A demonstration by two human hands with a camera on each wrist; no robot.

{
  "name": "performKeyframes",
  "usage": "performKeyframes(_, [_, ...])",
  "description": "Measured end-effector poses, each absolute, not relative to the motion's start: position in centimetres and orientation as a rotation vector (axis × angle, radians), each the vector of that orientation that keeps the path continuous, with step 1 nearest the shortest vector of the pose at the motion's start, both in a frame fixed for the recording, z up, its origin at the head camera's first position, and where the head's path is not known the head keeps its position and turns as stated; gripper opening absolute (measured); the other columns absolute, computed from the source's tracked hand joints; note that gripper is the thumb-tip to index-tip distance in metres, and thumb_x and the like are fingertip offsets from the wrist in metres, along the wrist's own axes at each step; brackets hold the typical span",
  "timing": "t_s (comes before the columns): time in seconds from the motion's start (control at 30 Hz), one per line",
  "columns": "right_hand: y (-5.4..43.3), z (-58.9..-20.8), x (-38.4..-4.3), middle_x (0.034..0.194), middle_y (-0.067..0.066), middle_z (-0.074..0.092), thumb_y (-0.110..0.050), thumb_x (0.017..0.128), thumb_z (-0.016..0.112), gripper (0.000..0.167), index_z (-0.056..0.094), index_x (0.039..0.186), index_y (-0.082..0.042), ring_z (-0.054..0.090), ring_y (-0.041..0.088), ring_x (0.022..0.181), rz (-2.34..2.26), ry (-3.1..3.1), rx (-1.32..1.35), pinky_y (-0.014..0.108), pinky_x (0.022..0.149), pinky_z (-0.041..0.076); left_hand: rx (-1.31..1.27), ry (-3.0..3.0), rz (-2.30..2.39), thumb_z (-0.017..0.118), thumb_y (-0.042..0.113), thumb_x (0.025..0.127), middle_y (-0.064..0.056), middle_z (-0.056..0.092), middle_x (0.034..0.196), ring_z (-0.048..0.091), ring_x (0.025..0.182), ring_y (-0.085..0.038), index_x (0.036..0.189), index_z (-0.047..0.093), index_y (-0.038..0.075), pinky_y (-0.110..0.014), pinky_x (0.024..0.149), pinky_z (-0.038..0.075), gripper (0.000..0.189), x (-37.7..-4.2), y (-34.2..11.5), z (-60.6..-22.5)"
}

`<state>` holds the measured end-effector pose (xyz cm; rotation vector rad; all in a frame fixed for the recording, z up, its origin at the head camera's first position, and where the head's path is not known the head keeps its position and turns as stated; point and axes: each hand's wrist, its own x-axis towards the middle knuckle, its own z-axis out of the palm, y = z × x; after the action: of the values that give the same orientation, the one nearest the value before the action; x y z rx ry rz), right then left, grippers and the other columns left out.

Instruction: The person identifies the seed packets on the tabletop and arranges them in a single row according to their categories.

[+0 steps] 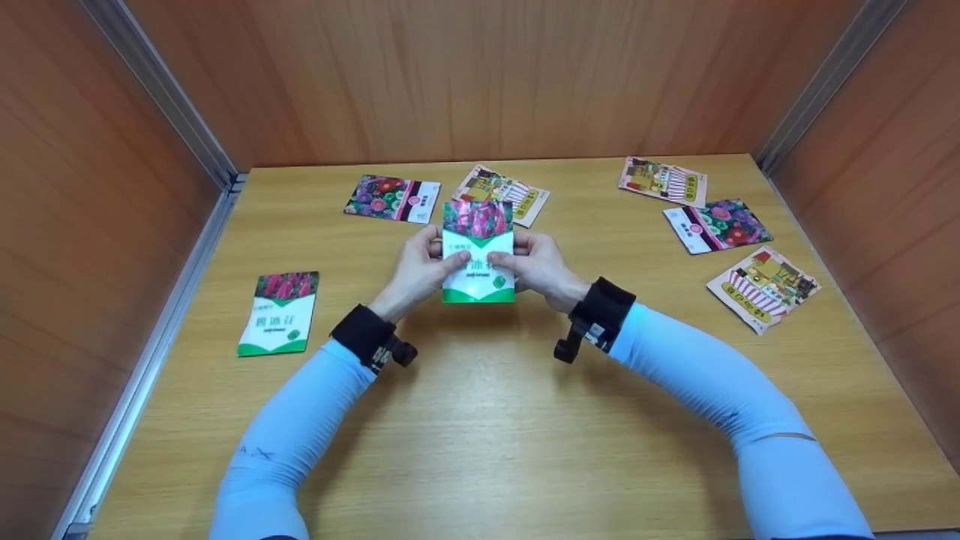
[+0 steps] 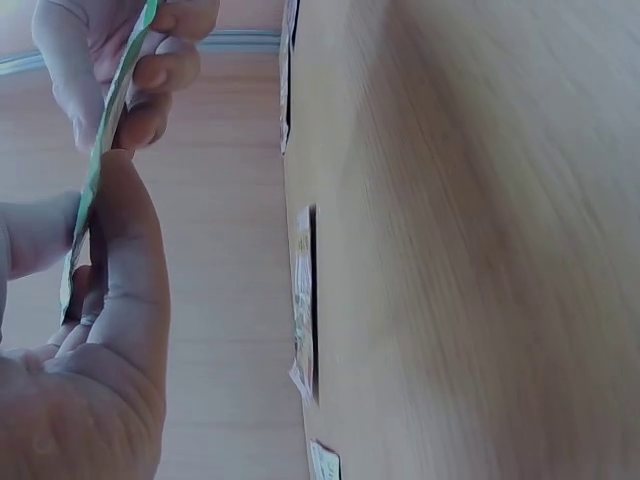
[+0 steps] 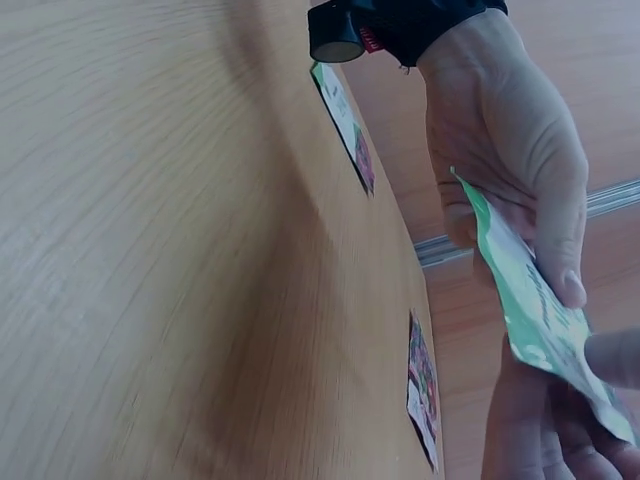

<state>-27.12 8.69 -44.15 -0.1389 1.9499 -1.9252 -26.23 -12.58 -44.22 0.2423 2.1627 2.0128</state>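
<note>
Both hands hold one green-and-white seed packet (image 1: 478,229) with pink flowers on its top, raised above the middle of the table. My left hand (image 1: 420,266) pinches its left edge, thumb on the front and fingers behind. On the opposite edge, my right hand (image 1: 546,268) pinches it the same way. The left wrist view shows the packet (image 2: 118,90) almost edge-on between the thumbs and fingers. In the right wrist view its printed face (image 3: 535,300) is partly covered by the thumbs. Behind it in the head view lies a yellow-and-pink packet (image 1: 529,196), partly hidden.
A matching green-and-white packet (image 1: 279,313) lies at the left. A purple-flowered packet (image 1: 391,198) is at the back. On the right lie a yellow-and-pink packet (image 1: 662,181), another flowered packet (image 1: 718,225) and a striped packet (image 1: 763,289). Wooden walls (image 1: 495,82) enclose the table (image 1: 480,450).
</note>
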Motion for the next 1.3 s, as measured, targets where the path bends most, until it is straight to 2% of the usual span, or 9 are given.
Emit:
performKeyframes(0.17, [9.3, -44.5, -27.4, 0.096, 0.017, 0.063, -0.018, 0.079, 0.067, 0.030, 0.058, 0.105, -0.006, 0.061, 0.035, 0.079, -1.932, 1.914, -0.139, 0.040, 0.060, 0.051, 0.164, 2.146, 1.984, 0.066, 0.015, 0.079, -0.014, 0.063, 0.096, 0.062, 0.086, -0.026, 0.116, 0.047, 0.003, -0.034, 0.071, 0.050, 0.043, -25.8, -13.7, -43.6])
performKeyframes(0.47, [10.0, -44.7, -27.6, 0.106, 0.023, 0.058, -0.020, 0.080, 0.066, 0.041, 0.052, 0.113, -0.001, 0.061, 0.035, 0.083, -1.897, 1.891, -0.130, 0.046, 0.069, 0.049, -0.011, 2.235, 1.868, 0.067, 0.027, 0.078, -0.006, 0.061, 0.101, 0.060, 0.089, -0.019, 0.115, 0.047, 0.014, -0.031, 0.075, 0.048, 0.044, -26.7, -16.4, -46.0])
performKeyframes(0.73, [10.3, -44.9, -27.7, 0.102, 0.021, 0.060, -0.019, 0.079, 0.067, 0.035, 0.055, 0.108, -0.004, 0.061, 0.035, 0.082, -1.890, 1.907, -0.131, 0.046, 0.068, 0.048, -0.046, 2.255, 1.808, 0.063, 0.019, 0.082, -0.009, 0.059, 0.103, 0.059, 0.091, -0.020, 0.120, 0.044, 0.010, -0.032, 0.076, 0.048, 0.044, -25.5, -18.3, -45.6])
performKeyframes(1.0, [11.0, -46.1, -27.6, 0.104, 0.024, 0.058, -0.017, 0.078, 0.068, 0.043, 0.051, 0.112, 0.001, 0.062, 0.035, 0.081, -1.864, 1.954, -0.138, 0.042, 0.063, 0.050, -0.079, 2.348, 1.811, 0.064, 0.018, 0.082, -0.012, 0.060, 0.100, 0.058, 0.089, -0.022, 0.120, 0.044, 0.008, -0.032, 0.073, 0.048, 0.044, -25.5, -21.2, -46.5])
performKeyframes(1.13, [11.8, -46.5, -27.5, 0.107, 0.025, 0.056, -0.017, 0.077, 0.069, 0.044, 0.050, 0.113, 0.001, 0.061, 0.036, 0.084, -1.844, 1.947, -0.113, 0.045, 0.066, 0.049, -0.068, 2.416, 1.761, 0.065, 0.021, 0.081, -0.013, 0.061, 0.097, 0.058, 0.086, -0.023, 0.116, 0.047, 0.009, -0.032, 0.069, 0.047, 0.041, -25.7, -22.9, -47.3])
performKeyframes(1.3, [12.6, -46.6, -27.6, 0.108, 0.024, 0.056, -0.017, 0.078, 0.068, 0.048, 0.048, 0.117, 0.002, 0.058, 0.039, 0.089, -1.841, 1.934, -0.104, 0.048, 0.071, 0.047, -0.150, 2.420, 1.691, 0.065, 0.024, 0.080, -0.009, 0.060, 0.099, 0.057, 0.088, -0.022, 0.116, 0.048, 0.013, -0.034, 0.073, 0.046, 0.041, -25.5, -24.6, -47.4])
